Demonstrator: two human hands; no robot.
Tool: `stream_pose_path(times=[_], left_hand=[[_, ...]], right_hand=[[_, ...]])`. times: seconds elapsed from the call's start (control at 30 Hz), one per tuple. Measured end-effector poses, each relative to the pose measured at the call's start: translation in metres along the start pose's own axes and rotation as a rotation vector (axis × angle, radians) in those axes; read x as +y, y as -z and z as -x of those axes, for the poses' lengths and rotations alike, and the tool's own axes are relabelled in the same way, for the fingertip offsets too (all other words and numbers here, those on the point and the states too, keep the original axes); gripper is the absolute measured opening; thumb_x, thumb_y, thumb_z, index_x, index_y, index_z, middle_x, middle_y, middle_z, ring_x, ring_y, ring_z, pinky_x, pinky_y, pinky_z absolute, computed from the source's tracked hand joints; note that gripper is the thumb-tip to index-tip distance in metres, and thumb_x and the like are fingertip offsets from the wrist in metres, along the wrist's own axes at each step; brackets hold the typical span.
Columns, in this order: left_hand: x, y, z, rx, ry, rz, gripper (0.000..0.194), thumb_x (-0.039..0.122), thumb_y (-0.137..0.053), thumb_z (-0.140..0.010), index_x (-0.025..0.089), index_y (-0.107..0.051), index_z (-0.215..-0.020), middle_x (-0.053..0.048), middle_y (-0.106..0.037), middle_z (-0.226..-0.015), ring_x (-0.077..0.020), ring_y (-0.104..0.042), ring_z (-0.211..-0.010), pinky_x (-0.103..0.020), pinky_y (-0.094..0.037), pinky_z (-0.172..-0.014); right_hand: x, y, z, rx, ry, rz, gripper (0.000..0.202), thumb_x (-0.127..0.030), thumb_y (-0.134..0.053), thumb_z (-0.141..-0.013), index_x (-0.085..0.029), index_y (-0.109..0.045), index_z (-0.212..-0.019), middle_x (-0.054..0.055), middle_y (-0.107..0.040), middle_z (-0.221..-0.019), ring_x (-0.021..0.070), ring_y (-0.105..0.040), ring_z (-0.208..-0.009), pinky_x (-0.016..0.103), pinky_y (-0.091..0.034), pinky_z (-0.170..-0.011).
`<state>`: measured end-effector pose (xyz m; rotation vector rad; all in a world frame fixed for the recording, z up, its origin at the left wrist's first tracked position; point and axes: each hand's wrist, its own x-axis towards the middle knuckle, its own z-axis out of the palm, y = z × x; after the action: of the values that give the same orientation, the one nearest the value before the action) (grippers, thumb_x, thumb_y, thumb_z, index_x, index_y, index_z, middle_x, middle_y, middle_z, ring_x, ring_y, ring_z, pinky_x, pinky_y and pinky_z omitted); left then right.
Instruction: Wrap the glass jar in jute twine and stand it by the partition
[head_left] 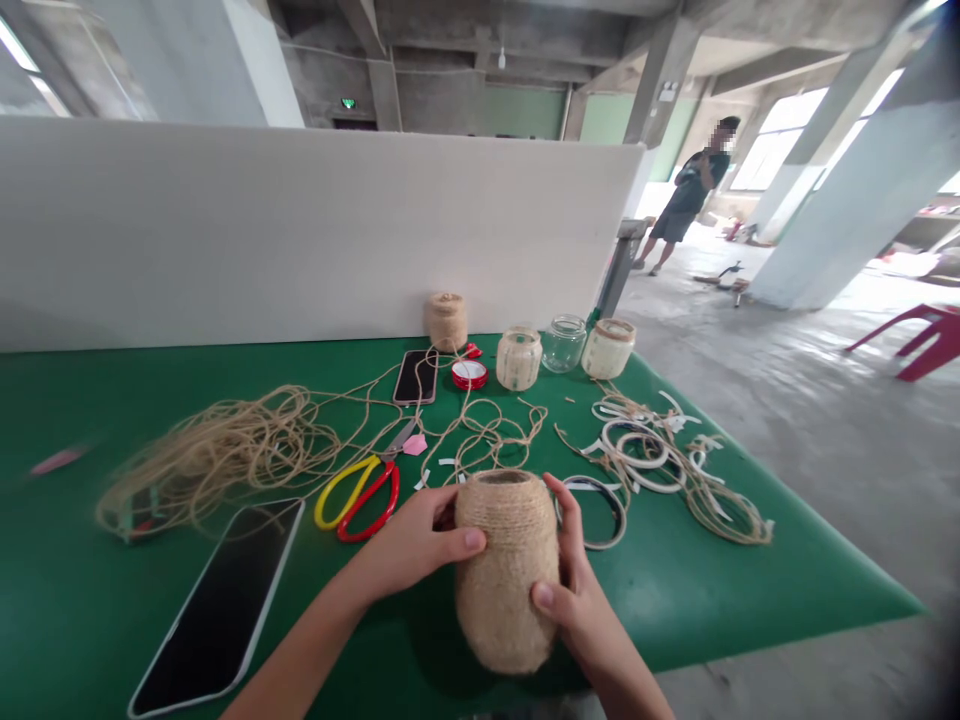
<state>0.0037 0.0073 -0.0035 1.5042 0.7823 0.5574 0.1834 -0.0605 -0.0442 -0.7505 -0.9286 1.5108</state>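
Observation:
A jar wrapped in brown twine [504, 590] is held between my two hands near the front of the green table. My left hand [420, 540] grips its upper left side, thumb across the front and fingers hidden behind. My right hand [570, 580] closes on the right side, thumb low on the front and a finger up by the rim. The jar leans slightly, its dark mouth showing at the top. Scissors [369, 485] with one yellow and one red handle lie open left of the jar. Loose twine [495, 430] curls behind it.
On the green table [750, 590] are a large phone [225, 600], a smaller phone [416, 377], tangled twine [255, 440], a twine spool [448, 322], tape rings [637, 445], red tape [469, 374] and several jars [564, 343]. A white panel [300, 230] stands behind; a person [694, 190] stands beyond.

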Motion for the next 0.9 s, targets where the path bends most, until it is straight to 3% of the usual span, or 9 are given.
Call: stream_pose_path(times=[0.13, 0.27, 0.33, 0.47, 0.63, 0.77, 0.9], left_hand=[[-0.006, 0.001, 0.001, 0.121, 0.017, -0.024, 0.053, 0.04, -0.063, -0.071, 0.009, -0.054, -0.113, -0.009, -0.065, -0.101, -0.0238, -0.059, -0.092, -0.03, -0.046, -0.075], [-0.004, -0.005, 0.003, 0.226, 0.04, -0.056, 0.048, 0.036, -0.064, -0.071, 0.012, -0.054, -0.112, -0.007, -0.065, -0.1, -0.0213, -0.06, -0.09, -0.027, -0.047, -0.074], [-0.002, -0.009, 0.004, 0.265, 0.043, -0.122, 0.046, 0.036, -0.065, -0.07, 0.013, -0.055, -0.109, -0.006, -0.066, -0.093, -0.02, -0.061, -0.084, -0.026, -0.047, -0.07], [0.003, -0.019, 0.008, 0.327, 0.087, -0.287, 0.049, 0.04, -0.067, -0.067, 0.015, -0.055, -0.108, -0.003, -0.066, -0.081, -0.0187, -0.06, -0.073, -0.025, -0.046, -0.062], [0.013, -0.028, 0.012, 0.373, 0.096, -0.301, 0.059, 0.042, -0.069, -0.065, 0.023, -0.048, -0.117, 0.0, -0.066, -0.089, -0.0186, -0.061, -0.082, -0.024, -0.047, -0.069], [0.021, -0.023, 0.014, 0.343, 0.107, -0.483, 0.06, 0.048, -0.066, -0.066, 0.025, -0.048, -0.118, 0.003, -0.062, -0.074, -0.0155, -0.057, -0.067, -0.022, -0.041, -0.057], [0.024, -0.012, 0.019, 0.272, 0.154, -0.641, 0.065, 0.053, -0.057, -0.072, 0.024, -0.042, -0.127, 0.008, -0.045, -0.055, -0.0119, -0.046, -0.052, -0.021, -0.031, -0.047]], right_hand=[[0.005, 0.006, -0.007, -0.01, 0.022, 0.025, 0.095, -0.037, -0.07, -0.067, -0.033, -0.004, -0.135, 0.011, -0.045, -0.13, 0.0273, -0.048, -0.115, 0.044, -0.038, -0.093], [0.011, 0.001, -0.002, 0.112, 0.095, 0.162, 0.088, -0.031, -0.068, -0.069, -0.033, -0.009, -0.134, 0.01, -0.037, -0.137, 0.0258, -0.035, -0.126, 0.046, -0.028, -0.102], [0.014, -0.007, 0.005, 0.195, 0.097, 0.272, 0.093, -0.028, -0.07, -0.066, -0.033, -0.007, -0.135, 0.009, -0.036, -0.136, 0.0265, -0.033, -0.127, 0.047, -0.027, -0.103], [0.017, -0.028, 0.012, 0.271, 0.113, 0.39, 0.107, -0.022, -0.072, -0.06, -0.03, 0.002, -0.137, 0.011, -0.037, -0.134, 0.0291, -0.043, -0.12, 0.045, -0.036, -0.098], [0.013, -0.041, 0.0, 0.356, 0.146, 0.431, 0.107, -0.021, -0.071, -0.061, -0.029, 0.003, -0.138, 0.013, -0.041, -0.13, 0.0278, -0.052, -0.11, 0.043, -0.041, -0.094], [0.007, -0.035, -0.009, 0.376, 0.16, 0.389, 0.105, -0.025, -0.072, -0.062, -0.029, 0.001, -0.138, 0.011, -0.047, -0.122, 0.0272, -0.055, -0.105, 0.045, -0.042, -0.091], [0.003, -0.021, -0.008, 0.323, 0.108, 0.351, 0.109, -0.026, -0.074, -0.06, -0.03, 0.002, -0.138, 0.009, -0.052, -0.117, 0.026, -0.057, -0.101, 0.045, -0.041, -0.091]])
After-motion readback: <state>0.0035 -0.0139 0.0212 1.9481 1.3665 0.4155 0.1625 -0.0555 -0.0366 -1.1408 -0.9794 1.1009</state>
